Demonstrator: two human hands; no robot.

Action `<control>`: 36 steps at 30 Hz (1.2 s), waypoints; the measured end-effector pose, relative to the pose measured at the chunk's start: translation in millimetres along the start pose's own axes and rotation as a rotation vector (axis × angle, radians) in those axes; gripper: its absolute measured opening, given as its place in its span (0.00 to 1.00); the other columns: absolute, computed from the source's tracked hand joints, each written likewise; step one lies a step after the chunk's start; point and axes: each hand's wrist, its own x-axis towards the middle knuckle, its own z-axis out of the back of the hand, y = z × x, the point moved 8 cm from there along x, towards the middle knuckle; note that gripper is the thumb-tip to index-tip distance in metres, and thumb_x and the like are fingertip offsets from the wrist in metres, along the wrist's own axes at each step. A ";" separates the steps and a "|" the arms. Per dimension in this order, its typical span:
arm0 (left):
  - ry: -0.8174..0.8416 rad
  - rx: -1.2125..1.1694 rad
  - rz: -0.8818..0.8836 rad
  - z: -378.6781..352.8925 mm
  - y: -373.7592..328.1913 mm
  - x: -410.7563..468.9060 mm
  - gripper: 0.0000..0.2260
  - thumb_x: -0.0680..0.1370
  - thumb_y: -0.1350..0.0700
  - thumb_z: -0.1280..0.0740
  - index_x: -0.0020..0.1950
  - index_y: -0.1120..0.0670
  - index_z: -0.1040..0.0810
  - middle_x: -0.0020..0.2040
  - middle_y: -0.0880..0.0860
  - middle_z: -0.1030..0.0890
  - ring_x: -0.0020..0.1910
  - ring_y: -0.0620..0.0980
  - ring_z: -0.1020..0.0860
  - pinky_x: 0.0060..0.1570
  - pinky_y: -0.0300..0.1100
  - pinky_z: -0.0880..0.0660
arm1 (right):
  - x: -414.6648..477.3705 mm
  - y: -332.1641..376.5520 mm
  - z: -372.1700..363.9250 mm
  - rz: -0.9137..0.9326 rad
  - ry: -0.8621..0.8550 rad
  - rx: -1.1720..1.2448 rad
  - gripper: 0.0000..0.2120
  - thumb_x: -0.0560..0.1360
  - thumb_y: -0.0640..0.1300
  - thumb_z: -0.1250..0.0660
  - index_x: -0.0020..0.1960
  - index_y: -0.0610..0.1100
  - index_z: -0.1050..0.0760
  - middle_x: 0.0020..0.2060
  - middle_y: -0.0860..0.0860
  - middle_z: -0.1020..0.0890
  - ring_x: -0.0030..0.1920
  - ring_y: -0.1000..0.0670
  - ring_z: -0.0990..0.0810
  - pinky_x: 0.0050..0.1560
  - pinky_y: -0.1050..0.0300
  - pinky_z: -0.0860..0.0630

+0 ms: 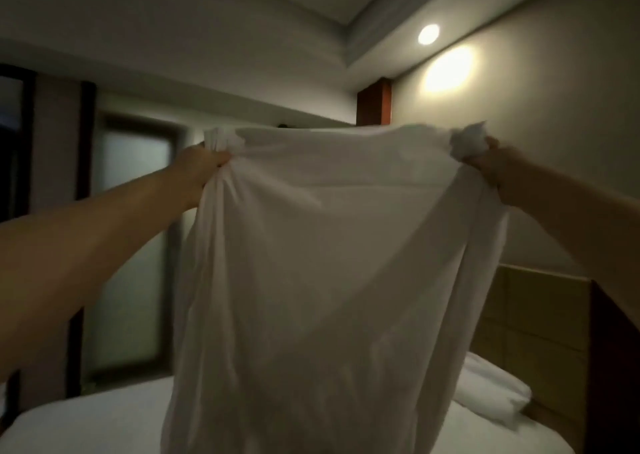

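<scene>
While a wall lamp glows far right, the white sheet is gripped by left hand and right hand above the bed.

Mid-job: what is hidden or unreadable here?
Head view.
Middle of the white bed: hidden by the hanging white cloth that the left hand and right hand grip.
Lower edge of the cloth: cut off by the frame bottom.
Right, the folded white linen: partly behind the cloth.
</scene>
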 end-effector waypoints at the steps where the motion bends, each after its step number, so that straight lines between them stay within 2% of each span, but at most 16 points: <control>1: 0.003 0.024 -0.001 -6.0 -4.6 -9.4 0.09 0.81 0.62 0.40 0.59 0.55 0.29 0.43 0.51 0.24 0.39 0.47 0.24 0.35 0.37 0.24 | -5.4 -2.2 7.4 -0.020 0.011 -0.036 0.18 0.74 0.37 0.31 0.63 0.41 0.25 0.50 0.46 0.20 0.42 0.52 0.24 0.46 0.63 0.26; 5: -0.086 0.095 -0.036 0.2 -52.3 1.5 0.16 0.81 0.57 0.40 0.63 0.66 0.29 0.52 0.61 0.23 0.33 0.45 0.23 0.40 0.43 0.26 | -4.1 62.1 55.2 0.140 -0.183 0.058 0.15 0.74 0.36 0.33 0.59 0.46 0.23 0.45 0.53 0.21 0.41 0.56 0.23 0.38 0.72 0.27; 7: -0.081 0.190 -0.008 11.2 -49.9 16.0 0.22 0.81 0.55 0.40 0.68 0.70 0.35 0.49 0.62 0.23 0.31 0.46 0.22 0.39 0.44 0.26 | -2.3 73.8 69.4 0.190 -0.212 0.114 0.18 0.74 0.35 0.36 0.61 0.48 0.24 0.47 0.54 0.20 0.43 0.56 0.23 0.43 0.68 0.25; 10: 0.037 0.321 0.084 -10.7 -5.0 -24.7 0.15 0.78 0.60 0.35 0.63 0.63 0.27 0.55 0.60 0.20 0.44 0.52 0.19 0.45 0.45 0.21 | -16.7 6.5 64.9 -0.016 -0.052 -0.215 0.16 0.73 0.42 0.30 0.60 0.41 0.24 0.50 0.48 0.19 0.49 0.50 0.24 0.48 0.59 0.27; 12: 0.054 0.375 0.127 -27.1 20.0 -57.0 0.13 0.78 0.64 0.37 0.62 0.65 0.27 0.58 0.60 0.23 0.46 0.55 0.22 0.47 0.44 0.25 | -32.8 -37.8 58.1 -0.157 0.083 -0.270 0.08 0.72 0.38 0.29 0.50 0.36 0.21 0.39 0.48 0.17 0.45 0.48 0.24 0.41 0.60 0.26; 14: 0.026 0.257 0.122 -35.8 24.4 -64.4 0.13 0.79 0.62 0.38 0.63 0.62 0.28 0.53 0.58 0.22 0.43 0.50 0.24 0.43 0.40 0.27 | -38.1 -36.5 60.1 -0.148 0.027 -0.124 0.03 0.73 0.35 0.31 0.45 0.39 0.19 0.32 0.51 0.18 0.40 0.50 0.23 0.39 0.61 0.25; 15: -0.008 0.156 0.122 -35.8 21.9 -70.4 0.12 0.79 0.60 0.38 0.62 0.60 0.28 0.49 0.56 0.22 0.40 0.47 0.23 0.39 0.38 0.27 | -39.3 -33.7 62.5 -0.136 -0.018 -0.015 0.07 0.74 0.34 0.34 0.44 0.41 0.18 0.31 0.52 0.19 0.37 0.52 0.22 0.39 0.62 0.25; 18: -0.041 0.177 0.199 -29.0 51.0 -86.2 0.14 0.78 0.60 0.36 0.63 0.64 0.28 0.51 0.57 0.22 0.40 0.50 0.22 0.34 0.37 0.25 | -58.5 -62.6 64.7 -0.253 -0.077 0.010 0.05 0.77 0.38 0.35 0.49 0.36 0.22 0.41 0.46 0.22 0.35 0.52 0.22 0.36 0.59 0.26; 20: 0.038 0.230 0.349 -27.4 95.8 -107.7 0.10 0.78 0.66 0.39 0.59 0.68 0.26 0.51 0.56 0.24 0.42 0.52 0.23 0.37 0.37 0.26 | -84.9 -100.1 55.1 -0.369 0.019 -0.141 0.04 0.75 0.36 0.34 0.45 0.35 0.25 0.42 0.42 0.25 0.35 0.49 0.23 0.30 0.59 0.29; 22: 0.125 0.214 0.363 -28.5 106.9 -109.1 0.08 0.78 0.69 0.42 0.51 0.64 0.24 0.43 0.56 0.21 0.34 0.47 0.20 0.33 0.35 0.24 | -89.8 -104.1 53.8 -0.365 0.008 -0.039 0.01 0.74 0.34 0.34 0.44 0.37 0.24 0.41 0.43 0.23 0.40 0.46 0.24 0.38 0.57 0.27; 24: 0.088 0.059 0.386 -22.0 104.7 -102.9 0.07 0.78 0.67 0.40 0.48 0.60 0.23 0.42 0.57 0.20 0.29 0.46 0.20 0.29 0.36 0.23 | -82.1 -98.7 55.4 -0.328 -0.012 0.164 0.04 0.74 0.32 0.35 0.43 0.39 0.23 0.39 0.44 0.21 0.41 0.46 0.22 0.44 0.55 0.25; 26: 0.055 0.013 0.415 -14.5 110.9 -99.8 0.05 0.78 0.64 0.39 0.49 0.59 0.23 0.47 0.59 0.21 0.32 0.48 0.19 0.30 0.39 0.21 | -79.4 -102.8 48.5 -0.342 0.050 0.185 0.06 0.73 0.33 0.35 0.47 0.40 0.22 0.42 0.45 0.20 0.42 0.47 0.21 0.43 0.56 0.24; 30: 0.124 -0.005 0.489 -10.9 129.8 -123.0 0.11 0.77 0.49 0.36 0.53 0.55 0.22 0.43 0.53 0.17 0.37 0.48 0.19 0.34 0.38 0.21 | -98.7 -124.2 36.9 -0.431 0.192 0.124 0.03 0.76 0.40 0.35 0.46 0.43 0.23 0.29 0.51 0.17 0.30 0.54 0.19 0.28 0.63 0.24; 32: 0.158 -0.002 0.466 -7.5 133.2 -129.6 0.21 0.68 0.40 0.30 0.52 0.55 0.21 0.44 0.52 0.16 0.38 0.46 0.18 0.35 0.37 0.21 | -106.1 -126.7 31.4 -0.423 0.223 0.147 0.04 0.77 0.42 0.36 0.48 0.43 0.24 0.27 0.53 0.17 0.28 0.55 0.18 0.26 0.63 0.24; 33: 0.165 0.008 0.451 -5.9 134.2 -131.9 0.23 0.65 0.40 0.28 0.51 0.55 0.22 0.43 0.51 0.15 0.38 0.45 0.18 0.34 0.36 0.21 | -108.6 -126.5 26.8 -0.407 0.247 0.186 0.04 0.78 0.43 0.37 0.49 0.43 0.24 0.29 0.53 0.17 0.30 0.55 0.18 0.27 0.63 0.24; 36: 0.147 0.051 0.403 1.0 139.8 -124.8 0.15 0.68 0.48 0.28 0.49 0.54 0.24 0.37 0.48 0.16 0.35 0.44 0.18 0.31 0.36 0.22 | -111.2 -132.5 5.6 -0.417 0.317 0.272 0.07 0.77 0.45 0.38 0.52 0.44 0.24 0.35 0.52 0.15 0.37 0.53 0.16 0.33 0.60 0.21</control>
